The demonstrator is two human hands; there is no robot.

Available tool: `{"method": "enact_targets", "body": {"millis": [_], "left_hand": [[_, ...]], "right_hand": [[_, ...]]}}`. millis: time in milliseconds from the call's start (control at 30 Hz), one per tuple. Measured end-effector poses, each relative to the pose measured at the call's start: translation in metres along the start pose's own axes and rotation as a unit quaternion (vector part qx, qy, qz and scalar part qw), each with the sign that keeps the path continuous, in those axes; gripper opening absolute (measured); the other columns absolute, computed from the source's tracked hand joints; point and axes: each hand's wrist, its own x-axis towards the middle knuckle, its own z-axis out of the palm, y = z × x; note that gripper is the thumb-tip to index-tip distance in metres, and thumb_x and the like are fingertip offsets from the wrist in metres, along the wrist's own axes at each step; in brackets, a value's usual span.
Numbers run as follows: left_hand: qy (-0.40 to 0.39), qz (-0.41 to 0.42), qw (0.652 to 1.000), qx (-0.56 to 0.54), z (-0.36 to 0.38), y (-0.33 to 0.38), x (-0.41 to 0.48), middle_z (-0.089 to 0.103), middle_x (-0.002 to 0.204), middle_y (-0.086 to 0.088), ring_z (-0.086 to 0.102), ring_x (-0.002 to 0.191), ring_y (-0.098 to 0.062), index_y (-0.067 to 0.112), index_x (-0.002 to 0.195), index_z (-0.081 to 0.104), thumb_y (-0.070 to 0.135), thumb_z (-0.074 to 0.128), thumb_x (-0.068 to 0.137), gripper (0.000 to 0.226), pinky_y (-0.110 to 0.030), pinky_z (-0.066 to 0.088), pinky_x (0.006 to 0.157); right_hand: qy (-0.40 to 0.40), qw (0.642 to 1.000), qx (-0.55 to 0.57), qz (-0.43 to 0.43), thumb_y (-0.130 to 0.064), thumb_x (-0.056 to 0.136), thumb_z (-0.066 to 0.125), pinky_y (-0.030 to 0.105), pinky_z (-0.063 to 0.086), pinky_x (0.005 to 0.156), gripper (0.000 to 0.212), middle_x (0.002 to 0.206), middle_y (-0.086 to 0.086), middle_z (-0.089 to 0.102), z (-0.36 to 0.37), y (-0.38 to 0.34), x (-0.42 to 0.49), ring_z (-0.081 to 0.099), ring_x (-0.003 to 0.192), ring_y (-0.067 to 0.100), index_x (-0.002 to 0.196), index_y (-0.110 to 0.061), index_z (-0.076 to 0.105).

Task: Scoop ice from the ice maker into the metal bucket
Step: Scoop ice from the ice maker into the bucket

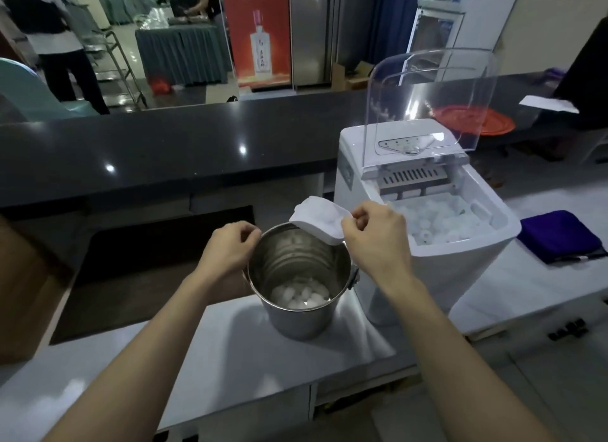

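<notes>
A shiny metal bucket (pixel 297 316) stands on the white counter in front of me, with a layer of ice cubes (pixel 301 296) on its bottom. My left hand (pixel 227 254) grips the bucket's left rim. My right hand (pixel 378 241) holds a white plastic scoop (pixel 320 219) full of ice over the bucket's far right rim. To the right stands the white ice maker (pixel 362 165), its clear lid (pixel 431 99) raised and its bin full of ice (pixel 434 219).
A dark bar top (pixel 181 145) runs behind the bucket. A folded purple cloth (pixel 559 236) lies right of the ice maker, an orange round lid (pixel 473 121) behind it. A brown box (pixel 23 297) sits at the left. People stand in the background.
</notes>
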Motion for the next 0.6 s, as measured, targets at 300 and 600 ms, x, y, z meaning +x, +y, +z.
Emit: {"method": "enact_targets", "body": {"millis": [300, 600], "left_hand": [[-0.044, 0.059, 0.997, 0.011, -0.002, -0.002, 0.003, 0.075, 0.08, 0.021, 0.068, 0.077, 0.006, 0.032, 0.095, 0.082, 0.035, 0.062, 0.105, 0.023, -0.016, 0.047, 0.066], [0.011, 0.111, 0.994, 0.004, -0.002, -0.006, -0.002, 0.074, 0.084, 0.019, 0.068, 0.082, 0.002, 0.028, 0.1, 0.082, 0.03, 0.063, 0.104, 0.019, -0.016, 0.045, 0.071]], "right_hand": [[-0.053, 0.997, -0.036, 0.039, -0.021, 0.089, 0.06, 0.042, 0.056, 0.07, 0.012, 0.071, 0.002, 0.067, 0.045, 0.008, -0.017, 0.063, 0.073, 0.028, 0.081, -0.015, 0.066], [-0.071, 0.996, -0.05, 0.034, -0.023, 0.088, 0.058, 0.043, 0.058, 0.068, 0.011, 0.071, 0.001, 0.066, 0.061, 0.007, -0.019, 0.063, 0.071, 0.025, 0.083, -0.016, 0.065]]}}
